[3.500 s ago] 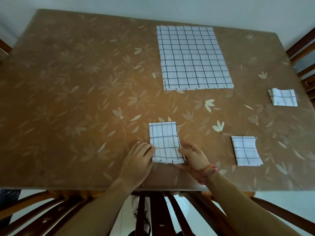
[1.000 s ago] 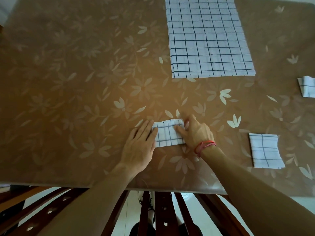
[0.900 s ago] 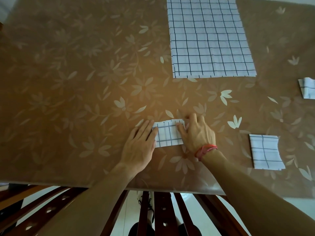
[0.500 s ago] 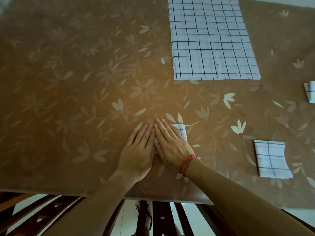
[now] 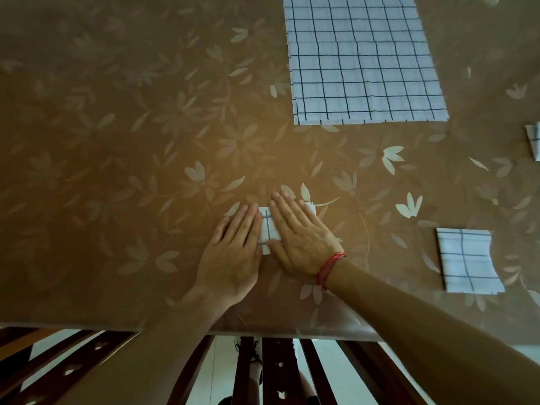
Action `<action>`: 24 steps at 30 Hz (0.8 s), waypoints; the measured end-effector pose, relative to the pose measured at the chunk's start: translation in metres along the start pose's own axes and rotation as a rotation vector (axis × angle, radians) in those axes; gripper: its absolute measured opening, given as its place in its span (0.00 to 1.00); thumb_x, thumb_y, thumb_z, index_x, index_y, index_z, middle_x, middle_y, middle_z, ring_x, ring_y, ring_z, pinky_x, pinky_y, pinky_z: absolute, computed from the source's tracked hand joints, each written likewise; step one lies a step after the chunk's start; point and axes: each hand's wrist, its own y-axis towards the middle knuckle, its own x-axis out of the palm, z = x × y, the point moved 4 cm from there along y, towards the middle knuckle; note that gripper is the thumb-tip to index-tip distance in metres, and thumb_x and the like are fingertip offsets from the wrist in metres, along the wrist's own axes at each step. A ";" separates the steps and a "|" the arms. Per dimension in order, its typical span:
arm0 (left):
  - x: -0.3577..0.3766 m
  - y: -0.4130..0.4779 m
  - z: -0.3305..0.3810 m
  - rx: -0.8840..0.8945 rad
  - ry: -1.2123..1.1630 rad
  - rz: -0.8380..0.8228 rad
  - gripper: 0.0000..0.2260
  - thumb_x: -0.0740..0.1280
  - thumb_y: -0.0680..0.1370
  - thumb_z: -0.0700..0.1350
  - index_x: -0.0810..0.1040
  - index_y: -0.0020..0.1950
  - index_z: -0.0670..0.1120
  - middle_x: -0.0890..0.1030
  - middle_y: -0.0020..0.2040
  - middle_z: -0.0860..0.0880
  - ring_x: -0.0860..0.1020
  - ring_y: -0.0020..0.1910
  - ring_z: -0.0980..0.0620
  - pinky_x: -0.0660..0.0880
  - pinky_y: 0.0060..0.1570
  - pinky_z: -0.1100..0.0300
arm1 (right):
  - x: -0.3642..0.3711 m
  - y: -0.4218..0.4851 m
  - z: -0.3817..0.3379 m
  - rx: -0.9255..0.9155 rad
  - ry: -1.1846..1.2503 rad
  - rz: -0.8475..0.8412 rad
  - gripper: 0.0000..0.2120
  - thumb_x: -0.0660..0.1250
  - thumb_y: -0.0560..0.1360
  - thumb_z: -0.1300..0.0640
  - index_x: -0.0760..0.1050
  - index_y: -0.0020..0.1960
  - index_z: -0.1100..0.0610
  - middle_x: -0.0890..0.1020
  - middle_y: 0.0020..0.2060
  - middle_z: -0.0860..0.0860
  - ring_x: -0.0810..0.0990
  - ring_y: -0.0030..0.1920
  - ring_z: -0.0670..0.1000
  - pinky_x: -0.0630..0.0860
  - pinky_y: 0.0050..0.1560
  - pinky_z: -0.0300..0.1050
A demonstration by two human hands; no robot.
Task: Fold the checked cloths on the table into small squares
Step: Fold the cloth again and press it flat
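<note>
A small folded checked cloth point(image 5: 268, 229) lies near the table's front edge, mostly hidden under my hands. My right hand point(image 5: 298, 238), with a red thread on the wrist, presses flat on top of it with straight fingers. My left hand point(image 5: 233, 249) lies flat beside it, fingertips touching its left edge. A large unfolded checked cloth point(image 5: 362, 59) lies spread out farther back. A folded square point(image 5: 467, 260) sits to the right, and another folded cloth point(image 5: 534, 140) shows at the right border.
The table point(image 5: 117, 141) wears a brown cover with a pale flower pattern. Its front edge runs just below my wrists. Dark wooden chair slats point(image 5: 277, 372) show beneath that edge.
The narrow folded strip was folded over again into a smaller piece. My right hand moved left onto the cloth and now presses it flat; my left hand stayed at its left edge.
</note>
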 end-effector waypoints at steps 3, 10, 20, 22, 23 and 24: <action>0.001 0.000 -0.001 -0.024 -0.019 -0.010 0.25 0.49 0.84 0.50 0.55 0.78 0.40 0.55 0.79 0.44 0.50 0.79 0.48 0.56 0.75 0.46 | -0.002 -0.014 0.029 0.045 -0.065 -0.030 0.33 0.45 0.81 0.42 0.52 0.78 0.63 0.54 0.78 0.58 0.50 0.78 0.55 0.54 0.77 0.55; -0.001 0.000 0.000 -0.026 -0.035 -0.025 0.25 0.50 0.83 0.49 0.53 0.79 0.41 0.54 0.80 0.44 0.49 0.79 0.49 0.56 0.75 0.46 | -0.001 -0.016 0.036 0.077 -0.086 -0.071 0.35 0.42 0.81 0.40 0.50 0.78 0.63 0.53 0.78 0.58 0.50 0.78 0.55 0.53 0.77 0.55; -0.019 0.009 0.007 -0.069 -0.130 0.032 0.24 0.62 0.79 0.43 0.66 0.75 0.41 0.66 0.76 0.44 0.61 0.76 0.47 0.61 0.73 0.48 | -0.008 -0.017 0.039 0.145 -0.020 -0.140 0.39 0.38 0.79 0.35 0.51 0.78 0.63 0.51 0.78 0.57 0.51 0.78 0.56 0.53 0.77 0.56; -0.028 0.014 0.008 -0.091 -0.229 0.063 0.24 0.65 0.76 0.40 0.69 0.72 0.42 0.70 0.71 0.46 0.65 0.73 0.46 0.63 0.71 0.50 | -0.013 -0.017 0.037 0.134 -0.002 -0.141 0.38 0.40 0.79 0.35 0.46 0.79 0.61 0.46 0.78 0.56 0.46 0.79 0.55 0.47 0.77 0.54; -0.033 0.017 0.009 -0.102 -0.266 0.066 0.24 0.65 0.74 0.39 0.69 0.71 0.44 0.71 0.69 0.47 0.67 0.71 0.47 0.64 0.70 0.51 | -0.015 -0.017 0.037 0.133 0.010 -0.146 0.38 0.42 0.79 0.35 0.43 0.79 0.60 0.43 0.78 0.55 0.43 0.79 0.54 0.43 0.78 0.53; -0.037 0.020 0.010 -0.111 -0.288 0.065 0.25 0.65 0.73 0.39 0.69 0.71 0.45 0.72 0.67 0.48 0.67 0.69 0.47 0.64 0.68 0.52 | -0.018 -0.017 0.036 0.134 0.026 -0.152 0.38 0.44 0.79 0.36 0.41 0.79 0.60 0.41 0.78 0.55 0.41 0.78 0.53 0.41 0.78 0.52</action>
